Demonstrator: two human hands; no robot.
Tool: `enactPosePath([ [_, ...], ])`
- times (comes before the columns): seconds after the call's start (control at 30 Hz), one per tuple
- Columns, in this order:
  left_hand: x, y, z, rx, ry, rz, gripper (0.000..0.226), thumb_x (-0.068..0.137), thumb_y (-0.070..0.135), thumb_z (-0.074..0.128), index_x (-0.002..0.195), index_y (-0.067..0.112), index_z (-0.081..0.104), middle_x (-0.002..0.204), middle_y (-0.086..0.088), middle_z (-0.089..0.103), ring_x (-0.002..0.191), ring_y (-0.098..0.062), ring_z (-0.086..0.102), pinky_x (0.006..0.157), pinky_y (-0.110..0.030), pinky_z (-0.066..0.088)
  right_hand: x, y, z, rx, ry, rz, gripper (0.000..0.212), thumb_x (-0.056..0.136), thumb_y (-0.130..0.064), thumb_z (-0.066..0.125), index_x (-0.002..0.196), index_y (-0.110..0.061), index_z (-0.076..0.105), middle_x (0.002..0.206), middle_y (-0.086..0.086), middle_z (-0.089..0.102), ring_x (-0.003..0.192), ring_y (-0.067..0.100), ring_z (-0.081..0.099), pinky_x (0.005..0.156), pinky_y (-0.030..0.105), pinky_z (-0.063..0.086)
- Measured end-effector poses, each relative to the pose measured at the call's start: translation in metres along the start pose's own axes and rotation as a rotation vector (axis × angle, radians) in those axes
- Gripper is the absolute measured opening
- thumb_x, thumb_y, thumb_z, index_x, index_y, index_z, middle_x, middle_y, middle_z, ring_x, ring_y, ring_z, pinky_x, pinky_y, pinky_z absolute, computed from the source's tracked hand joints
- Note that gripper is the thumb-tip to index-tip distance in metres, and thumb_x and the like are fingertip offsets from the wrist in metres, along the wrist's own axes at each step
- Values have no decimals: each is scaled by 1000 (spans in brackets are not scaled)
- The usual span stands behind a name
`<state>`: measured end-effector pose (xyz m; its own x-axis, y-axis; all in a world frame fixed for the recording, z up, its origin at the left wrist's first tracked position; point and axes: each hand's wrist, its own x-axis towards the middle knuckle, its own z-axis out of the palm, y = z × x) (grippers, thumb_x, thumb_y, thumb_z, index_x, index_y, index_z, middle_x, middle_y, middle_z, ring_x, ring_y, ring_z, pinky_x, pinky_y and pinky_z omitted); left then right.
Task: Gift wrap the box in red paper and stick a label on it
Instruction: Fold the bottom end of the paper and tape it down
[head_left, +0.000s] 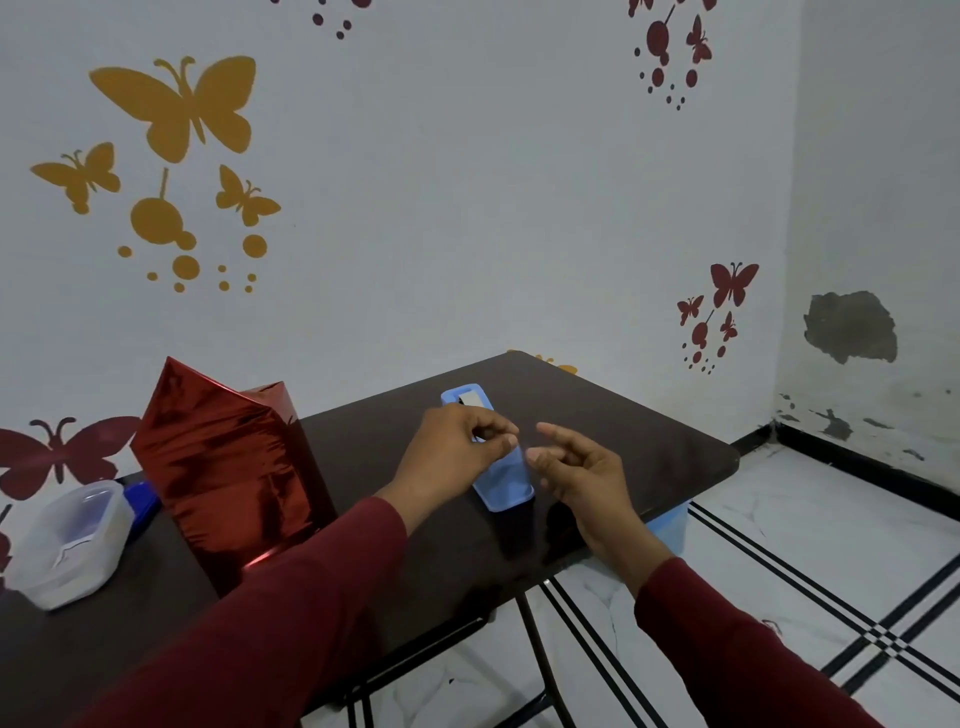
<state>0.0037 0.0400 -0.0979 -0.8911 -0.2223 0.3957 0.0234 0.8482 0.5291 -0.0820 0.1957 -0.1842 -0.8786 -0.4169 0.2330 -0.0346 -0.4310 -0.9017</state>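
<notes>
The box wrapped in red paper (228, 462) stands upright on the dark table (597, 415), at the left side, and its top end is open, with the shiny paper rising in a point; the box itself is fully hidden under the paper. In the middle of the table lies a light blue tape dispenser (506, 480), and a big part of it is covered by the two hands. The left hand (452, 457) is above the dispenser with thumb and forefinger brought together in a pinch, but what they pinch is too small and too pale to see clearly; it may be a piece of clear tape, I cannot tell. The right hand (579, 475) is just beside it, to the right, with fingers loosely curled and not closed on anything that is visible. Both arms wear dark red sleeves (291, 613). At the far left a clear plastic container (72, 540) sits on the table, blurred, and its content is hard to make out. Behind it a blue object (143, 501) shows only partly, hidden by the container and the wrapped box. A label cannot be recognised anywhere.
</notes>
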Motion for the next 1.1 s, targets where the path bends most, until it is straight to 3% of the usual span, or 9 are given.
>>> enactPosePath([
  [0.17, -11, 5, -12, 89, 45, -52, 29, 90, 37, 71, 118, 36, 75, 87, 22, 76, 99, 2, 69, 91, -36, 58, -4, -3, 4, -99, 31, -2, 37, 87, -3, 78, 122, -11, 70, 87, 8, 78, 85, 17, 76, 74, 25, 57],
  [0.27, -16, 13, -32, 100, 148, -57, 34, 87, 35, 69, 120, 37, 74, 80, 31, 72, 74, 7, 64, 83, -34, 60, -9, -11, 12, -123, 60, -15, 35, 87, -5, 79, 120, -13, 70, 87, 6, 79, 80, 10, 75, 69, 18, 55],
  [0.4, -30, 23, -69, 111, 242, 40, 24, 89, 37, 73, 113, 36, 77, 85, 29, 74, 88, 12, 65, 89, -23, 55, -14, -32, 33, -129, 21, -68, 31, 86, -9, 81, 115, -16, 72, 82, 1, 79, 77, 6, 73, 78, 28, 53],
  [0.57, -56, 29, -130, 110, 440, 105, 12, 90, 37, 76, 101, 34, 80, 88, 22, 76, 52, 12, 55, 68, -17, 46, -13, -63, 83, -113, -93, -97, 30, 88, -10, 79, 117, -13, 72, 77, -5, 76, 70, -1, 69, 61, 13, 49],
  [0.67, -69, 25, -165, 96, 547, 91, 8, 90, 35, 77, 97, 34, 80, 87, 23, 75, 56, 11, 57, 69, -11, 45, -10, -75, 118, -63, -163, -103, 31, 90, -4, 76, 120, -9, 68, 71, -9, 73, 67, -2, 68, 57, 11, 48],
  [0.83, -86, 10, -208, 94, 720, 65, 13, 90, 32, 74, 102, 35, 78, 84, 26, 72, 56, -6, 60, 72, -13, 46, -6, -90, 169, -96, -234, -145, 44, 87, -17, 82, 127, -24, 66, 102, -9, 78, 77, 4, 67, 70, 20, 48],
  [0.93, -96, -9, -230, 96, 753, 37, 20, 89, 28, 74, 108, 35, 75, 91, 23, 71, 75, -11, 62, 73, -14, 45, 4, -89, 202, -195, -244, -179, 60, 83, -26, 85, 136, -31, 58, 115, -17, 74, 99, 12, 71, 81, 29, 53],
  [1.0, -99, -25, -243, 105, 657, -44, 29, 87, 36, 77, 116, 37, 72, 104, 22, 70, 94, -7, 60, 78, -16, 42, 10, -85, 222, -270, -244, -184, 73, 82, -32, 86, 144, -33, 49, 124, -21, 68, 113, 13, 65, 95, 38, 53],
  [1.1, -101, -49, -257, 26, 434, -203, 38, 81, 52, 81, 116, 40, 71, 119, 22, 66, 113, -3, 56, 86, -20, 43, 16, -80, 248, -357, -249, -155, 86, 83, -33, 84, 153, -31, 36, 136, -15, 58, 127, 19, 55, 102, 33, 45],
])
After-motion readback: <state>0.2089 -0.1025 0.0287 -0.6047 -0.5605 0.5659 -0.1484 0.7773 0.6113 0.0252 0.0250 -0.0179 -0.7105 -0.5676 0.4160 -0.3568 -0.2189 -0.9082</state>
